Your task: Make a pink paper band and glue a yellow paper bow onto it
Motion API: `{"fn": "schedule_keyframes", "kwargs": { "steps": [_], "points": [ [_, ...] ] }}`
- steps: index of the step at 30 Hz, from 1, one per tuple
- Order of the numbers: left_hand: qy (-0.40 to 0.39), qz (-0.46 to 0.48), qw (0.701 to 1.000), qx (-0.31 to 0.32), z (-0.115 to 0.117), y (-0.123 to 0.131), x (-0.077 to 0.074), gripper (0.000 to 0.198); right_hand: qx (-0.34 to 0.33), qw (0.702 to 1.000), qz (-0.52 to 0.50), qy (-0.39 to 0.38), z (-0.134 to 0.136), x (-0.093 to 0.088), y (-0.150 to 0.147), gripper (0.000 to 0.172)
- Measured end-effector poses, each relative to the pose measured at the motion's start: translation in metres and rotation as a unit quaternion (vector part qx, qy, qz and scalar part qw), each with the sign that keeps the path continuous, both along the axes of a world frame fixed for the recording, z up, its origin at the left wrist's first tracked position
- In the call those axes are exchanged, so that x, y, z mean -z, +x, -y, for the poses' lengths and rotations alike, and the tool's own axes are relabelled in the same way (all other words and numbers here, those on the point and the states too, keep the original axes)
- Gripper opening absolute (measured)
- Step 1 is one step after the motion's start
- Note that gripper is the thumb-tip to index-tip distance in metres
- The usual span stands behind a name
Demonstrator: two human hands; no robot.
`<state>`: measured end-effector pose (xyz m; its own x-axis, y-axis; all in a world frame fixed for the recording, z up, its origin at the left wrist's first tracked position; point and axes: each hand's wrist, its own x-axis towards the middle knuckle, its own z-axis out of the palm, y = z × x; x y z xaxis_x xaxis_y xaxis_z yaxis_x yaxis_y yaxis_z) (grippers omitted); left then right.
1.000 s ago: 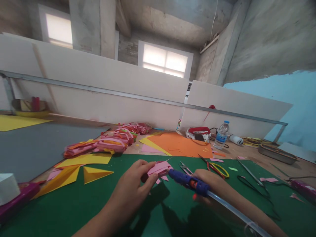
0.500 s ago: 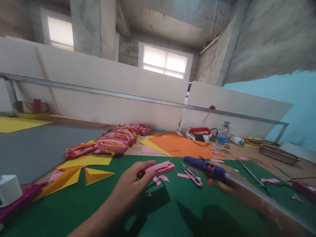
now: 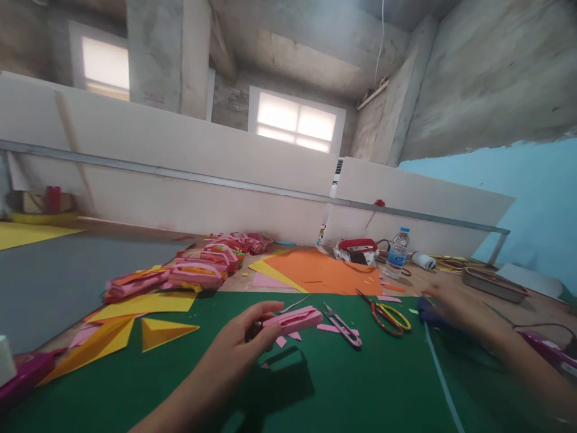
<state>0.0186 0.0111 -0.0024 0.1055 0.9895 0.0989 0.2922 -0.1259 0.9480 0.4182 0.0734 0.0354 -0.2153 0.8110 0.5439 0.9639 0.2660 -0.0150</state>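
My left hand pinches a small pink folded paper piece between thumb and fingers, above a green cutting mat. A thin strand trails near the piece's upper side. At the right, my right hand is smeared by motion over a dark blue glue gun; whether its fingers still grip the gun is unclear. From the gun a pale translucent glue stick runs toward the front edge. Thread snips lie just right of the pink piece. Scissors with red and yellow handles lie farther right.
Pink paper bundles line the back left, with yellow paper pieces before them. Orange sheets, a water bottle and a metal tray stand behind the mat. A magenta tool lies at the right edge.
My right hand has moved right with the glue gun, away from the pink piece, uncovering the scissors. My left hand still holds the pink piece. The view has shifted slightly.
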Motion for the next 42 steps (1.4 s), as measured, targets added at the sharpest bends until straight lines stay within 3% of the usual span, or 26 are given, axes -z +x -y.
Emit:
{"fn": "schedule_keyframes", "kwargs": {
  "steps": [2, 3, 5, 7, 10, 14, 20, 27, 31, 37, 42],
  "points": [
    [0.005, -0.013, 1.0, 0.011, 0.0, -0.001, 0.001, 0.047, -0.074, 0.997, 0.002, -0.036, 0.011, -0.009, -0.052, 0.025],
    [0.008, -0.013, 1.0, 0.011, 0.0, -0.001, 0.001, 0.047, -0.142, 0.987, -0.012, -0.071, 0.018, -0.012, -0.081, 0.026],
    [0.014, 0.001, 1.0, 0.001, 0.002, 0.0, 0.0, 0.046, -0.23, 0.969, -0.052, -0.072, 0.031, -0.011, -0.135, 0.027],
    [0.015, 0.019, 1.0, -0.003, 0.004, 0.001, -0.001, 0.043, -0.265, 0.957, -0.086, -0.076, 0.041, -0.003, -0.176, 0.034],
    [0.014, 0.033, 0.999, 0.016, 0.006, 0.003, -0.001, 0.041, -0.282, 0.949, -0.128, -0.056, 0.048, 0.013, -0.203, 0.039],
    [0.012, 0.025, 0.998, 0.049, 0.007, 0.006, -0.001, 0.041, -0.295, 0.941, -0.166, -0.025, 0.048, 0.024, -0.199, 0.031],
    [0.006, 0.017, 0.999, 0.041, 0.01, 0.009, -0.002, 0.039, -0.317, 0.935, -0.158, -0.03, 0.049, 0.024, -0.193, 0.023],
    [0.001, 0.003, 0.996, 0.087, 0.005, 0.005, 0.003, 0.042, -0.331, 0.93, -0.15, -0.043, 0.05, 0.024, -0.192, 0.016],
    [0.006, -0.011, 0.995, 0.095, 0.002, 0.002, 0.007, 0.043, -0.329, 0.931, -0.15, -0.044, 0.049, 0.027, -0.192, 0.019],
    [0.014, 0.01, 0.99, 0.139, -0.004, 0.001, 0.014, 0.046, -0.342, 0.928, -0.143, -0.05, 0.051, 0.032, -0.196, 0.038],
    [0.019, 0.009, 0.986, 0.163, -0.003, 0.004, 0.012, 0.045, -0.359, 0.925, -0.116, -0.047, 0.052, 0.033, -0.2, 0.032]
  ]
}}
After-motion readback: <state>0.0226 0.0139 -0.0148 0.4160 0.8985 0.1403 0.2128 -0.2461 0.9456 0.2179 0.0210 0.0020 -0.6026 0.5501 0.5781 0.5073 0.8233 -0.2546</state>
